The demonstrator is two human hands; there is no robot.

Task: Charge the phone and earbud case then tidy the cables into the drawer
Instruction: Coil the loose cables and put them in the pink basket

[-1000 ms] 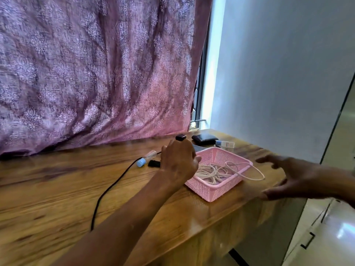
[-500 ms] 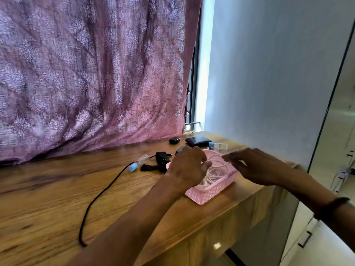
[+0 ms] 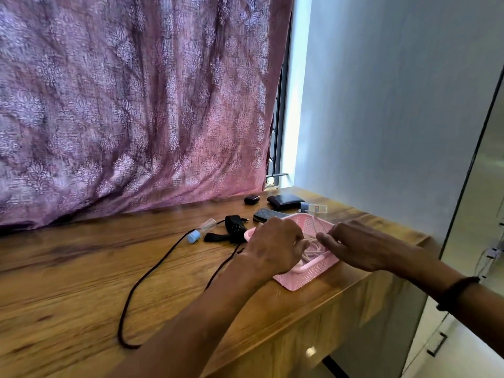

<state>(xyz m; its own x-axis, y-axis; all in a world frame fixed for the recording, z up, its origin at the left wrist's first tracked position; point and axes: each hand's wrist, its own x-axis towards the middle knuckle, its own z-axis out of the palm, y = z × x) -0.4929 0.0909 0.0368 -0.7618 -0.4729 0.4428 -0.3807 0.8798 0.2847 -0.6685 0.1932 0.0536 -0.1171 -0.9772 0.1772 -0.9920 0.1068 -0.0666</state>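
Observation:
A pink basket (image 3: 308,276) sits near the right end of the wooden table, with a coiled white cable (image 3: 313,248) inside. My left hand (image 3: 275,246) reaches over the basket's left rim, its fingers curled down into the coil. My right hand (image 3: 351,245) comes in from the right, its fingertips pinching the white cable. A dark phone (image 3: 266,214) lies just behind the basket. The small black earbud case (image 3: 251,199) rests further back. A black charger plug (image 3: 234,226) trails a long black cable (image 3: 141,285) across the table.
A black wallet (image 3: 285,201) and a small clear bottle (image 3: 313,208) lie at the back right. A blue-capped tube (image 3: 201,231) is left of the charger. A patterned purple curtain (image 3: 131,105) hangs behind the table. A white cabinet (image 3: 436,342) stands lower right.
My right hand moved from the table's right edge in over the basket onto the white cable. My left hand shifted from behind the basket into it. The view turned right.

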